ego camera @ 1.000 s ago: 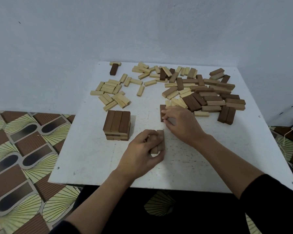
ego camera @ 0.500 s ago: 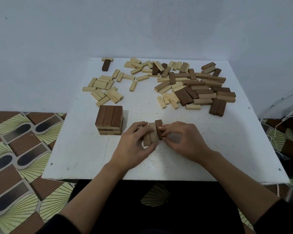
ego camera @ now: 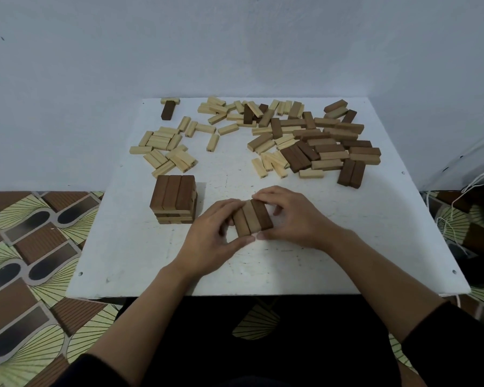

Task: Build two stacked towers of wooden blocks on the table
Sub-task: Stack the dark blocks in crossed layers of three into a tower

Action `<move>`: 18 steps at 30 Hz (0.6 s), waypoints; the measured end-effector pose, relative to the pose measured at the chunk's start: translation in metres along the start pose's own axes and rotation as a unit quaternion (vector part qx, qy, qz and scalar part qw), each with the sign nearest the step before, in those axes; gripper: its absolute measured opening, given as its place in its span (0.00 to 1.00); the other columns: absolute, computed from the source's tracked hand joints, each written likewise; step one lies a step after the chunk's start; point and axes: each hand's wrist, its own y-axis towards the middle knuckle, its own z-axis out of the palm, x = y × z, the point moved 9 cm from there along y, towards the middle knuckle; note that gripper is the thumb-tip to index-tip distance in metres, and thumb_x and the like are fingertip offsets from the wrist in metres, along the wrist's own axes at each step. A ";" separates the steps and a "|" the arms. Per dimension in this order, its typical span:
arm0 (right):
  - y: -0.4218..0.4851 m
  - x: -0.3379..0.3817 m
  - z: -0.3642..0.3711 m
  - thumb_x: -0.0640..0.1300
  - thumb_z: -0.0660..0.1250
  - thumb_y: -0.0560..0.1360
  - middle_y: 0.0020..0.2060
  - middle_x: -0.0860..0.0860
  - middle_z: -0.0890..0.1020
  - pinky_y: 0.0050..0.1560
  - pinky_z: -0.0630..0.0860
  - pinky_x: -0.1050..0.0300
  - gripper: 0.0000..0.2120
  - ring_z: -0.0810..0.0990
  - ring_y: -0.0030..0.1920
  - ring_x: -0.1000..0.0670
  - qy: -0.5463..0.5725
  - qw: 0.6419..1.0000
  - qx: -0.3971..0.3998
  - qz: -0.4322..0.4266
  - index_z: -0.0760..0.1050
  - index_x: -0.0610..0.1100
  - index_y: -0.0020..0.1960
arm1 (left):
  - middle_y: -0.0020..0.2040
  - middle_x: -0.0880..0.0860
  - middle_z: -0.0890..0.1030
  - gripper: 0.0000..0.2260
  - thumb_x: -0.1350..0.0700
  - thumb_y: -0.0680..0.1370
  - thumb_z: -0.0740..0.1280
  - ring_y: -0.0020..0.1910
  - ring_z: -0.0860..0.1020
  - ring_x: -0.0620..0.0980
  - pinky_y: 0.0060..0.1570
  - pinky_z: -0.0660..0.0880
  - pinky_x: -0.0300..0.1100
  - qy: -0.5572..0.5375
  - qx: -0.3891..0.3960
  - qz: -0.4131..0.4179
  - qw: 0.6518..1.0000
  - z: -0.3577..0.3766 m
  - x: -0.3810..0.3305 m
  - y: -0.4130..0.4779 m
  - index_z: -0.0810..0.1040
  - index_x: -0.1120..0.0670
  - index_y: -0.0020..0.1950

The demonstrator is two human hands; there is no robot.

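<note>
Step in hand: base layer of the second tower. Three blocks lie flat, side by side, as one row [ego camera: 252, 218] on the table [ego camera: 352, 247], a little toward 6 o'clock from its middle. The tower [ego camera: 173, 203] already built stands at 9 o'clock of the row, apart from it. It is several layers high with three dark blocks on top.

Grip:
- The left hand [ego camera: 213, 236] cups the row's 9 o'clock side, fingers curled against it, thumb tip at the near end.
- The right hand [ego camera: 296, 219] mirrors it, with fingers over the far end and 3 o'clock side and the thumb at the near end.
- Both hold the row squeezed between them. The grip is narrow and no gap shows between the blocks.

Orientation: the row's long axis runs roughly 6 to 12, far ends tipped a shade toward 11. The darkest block sits on the 3 o'clock side, two paler ones beside it. The tower's top layer runs about 6 to 12 as well.

Next, by my reckoning: let go without nudging the row, then reach to the loose blocks [ego camera: 319, 141] spread from 10 to 2 o'clock. Fetch three and lay them crosswise, 9 to 3. The ends want squaring flush first, or the upper layers may lean.
</note>
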 end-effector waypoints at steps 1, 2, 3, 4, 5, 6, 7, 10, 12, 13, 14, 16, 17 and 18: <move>0.002 0.001 -0.002 0.51 0.82 0.64 0.63 0.57 0.76 0.50 0.69 0.75 0.36 0.74 0.59 0.59 0.003 1.000 0.001 -0.003 0.76 0.47 0.69 | 0.61 0.43 0.77 0.29 0.45 0.72 0.79 0.51 0.77 0.45 0.49 0.75 0.37 -0.001 0.001 -0.004 1.000 0.000 0.000 0.000 0.75 0.50 0.70; 0.003 0.002 -0.002 0.51 0.83 0.64 0.61 0.57 0.77 0.50 0.70 0.74 0.34 0.74 0.58 0.60 0.006 1.000 0.002 -0.007 0.77 0.48 0.67 | 0.59 0.42 0.78 0.29 0.46 0.72 0.79 0.50 0.76 0.46 0.48 0.75 0.37 -0.001 0.001 -0.010 1.000 0.000 0.000 0.001 0.75 0.50 0.70; 0.004 0.003 -0.002 0.51 0.83 0.64 0.60 0.57 0.77 0.50 0.70 0.73 0.33 0.75 0.57 0.60 0.009 1.000 0.004 -0.012 0.78 0.49 0.66 | 0.57 0.41 0.78 0.29 0.46 0.71 0.79 0.49 0.76 0.46 0.47 0.74 0.36 0.001 -0.002 -0.016 1.000 -0.001 0.000 0.001 0.75 0.49 0.69; 0.005 0.004 -0.002 0.51 0.83 0.63 0.59 0.57 0.78 0.50 0.71 0.72 0.32 0.75 0.57 0.60 0.011 1.000 0.007 -0.016 0.78 0.50 0.65 | 0.56 0.41 0.78 0.29 0.46 0.71 0.79 0.49 0.76 0.46 0.46 0.73 0.35 0.002 -0.003 -0.020 1.000 -0.001 0.001 0.001 0.75 0.49 0.69; 0.005 0.004 -0.001 0.52 0.83 0.63 0.59 0.57 0.78 0.50 0.72 0.71 0.32 0.75 0.57 0.60 0.011 1.000 0.011 -0.019 0.78 0.51 0.65 | 0.55 0.40 0.77 0.30 0.47 0.71 0.79 0.49 0.76 0.45 0.45 0.72 0.32 0.002 -0.004 -0.025 1.000 -0.001 0.002 0.002 0.74 0.49 0.69; 0.005 0.005 -0.001 0.52 0.83 0.63 0.58 0.57 0.77 0.49 0.72 0.71 0.32 0.74 0.57 0.61 0.009 1.000 0.014 -0.021 0.78 0.52 0.65 | 0.54 0.39 0.77 0.30 0.47 0.70 0.80 0.49 0.76 0.44 0.44 0.70 0.30 -0.001 -0.002 -0.031 1.000 -0.002 0.004 0.002 0.74 0.49 0.69; 0.006 0.005 0.000 0.52 0.83 0.63 0.58 0.57 0.77 0.49 0.72 0.71 0.32 0.74 0.58 0.61 0.007 1.000 0.017 -0.022 0.77 0.52 0.65 | 0.53 0.38 0.76 0.31 0.47 0.70 0.80 0.48 0.75 0.44 0.44 0.69 0.29 -0.007 0.001 -0.039 0.999 -0.001 0.005 0.003 0.74 0.48 0.69; 0.007 0.005 0.002 0.52 0.83 0.64 0.58 0.57 0.76 0.51 0.73 0.67 0.33 0.73 0.58 0.60 0.005 0.999 0.038 -0.024 0.76 0.53 0.67 | 0.52 0.37 0.76 0.31 0.48 0.69 0.80 0.47 0.75 0.43 0.42 0.69 0.29 -0.026 0.013 -0.056 0.998 0.000 0.010 0.004 0.73 0.47 0.69; 0.010 0.006 0.004 0.54 0.82 0.64 0.58 0.57 0.75 0.52 0.73 0.63 0.34 0.73 0.57 0.59 -0.001 0.998 0.058 -0.022 0.76 0.53 0.68 | 0.52 0.37 0.76 0.31 0.49 0.70 0.80 0.48 0.75 0.43 0.42 0.70 0.30 -0.034 0.020 -0.065 0.997 0.001 0.012 0.004 0.73 0.46 0.69; 0.012 0.006 0.006 0.54 0.82 0.64 0.58 0.57 0.75 0.51 0.71 0.62 0.34 0.72 0.57 0.59 -0.005 0.998 0.066 -0.019 0.76 0.53 0.67 | 0.52 0.38 0.76 0.31 0.50 0.70 0.80 0.49 0.75 0.42 0.42 0.70 0.30 -0.037 0.022 -0.069 0.997 0.001 0.012 0.004 0.72 0.46 0.69; 0.014 0.006 0.007 0.54 0.83 0.63 0.57 0.57 0.74 0.51 0.69 0.63 0.33 0.72 0.56 0.59 -0.011 0.997 0.072 -0.016 0.77 0.53 0.66 | 0.52 0.38 0.77 0.31 0.50 0.69 0.80 0.49 0.75 0.43 0.42 0.71 0.31 -0.040 0.024 -0.073 0.996 0.001 0.013 0.004 0.72 0.45 0.69; 0.017 0.004 0.010 0.55 0.83 0.63 0.56 0.56 0.73 0.50 0.68 0.62 0.33 0.72 0.55 0.58 -0.021 0.996 0.082 -0.011 0.77 0.51 0.64 | 0.52 0.41 0.77 0.31 0.50 0.69 0.80 0.48 0.75 0.44 0.42 0.72 0.33 -0.048 0.029 -0.081 0.995 0.002 0.015 0.004 0.73 0.45 0.69; 0.018 0.004 0.010 0.55 0.83 0.62 0.56 0.56 0.73 0.49 0.68 0.61 0.33 0.72 0.55 0.57 -0.023 0.996 0.085 -0.010 0.78 0.50 0.64 | 0.51 0.43 0.77 0.32 0.50 0.69 0.81 0.48 0.75 0.45 0.42 0.73 0.36 -0.053 0.031 -0.084 0.995 0.002 0.015 0.005 0.73 0.45 0.69; 0.018 0.004 0.010 0.55 0.83 0.62 0.55 0.55 0.73 0.49 0.68 0.61 0.33 0.72 0.55 0.57 -0.024 0.996 0.087 -0.010 0.78 0.50 0.64 | 0.51 0.45 0.78 0.32 0.50 0.68 0.81 0.47 0.75 0.45 0.42 0.74 0.38 -0.056 0.034 -0.087 0.994 0.002 0.016 0.005 0.73 0.45 0.70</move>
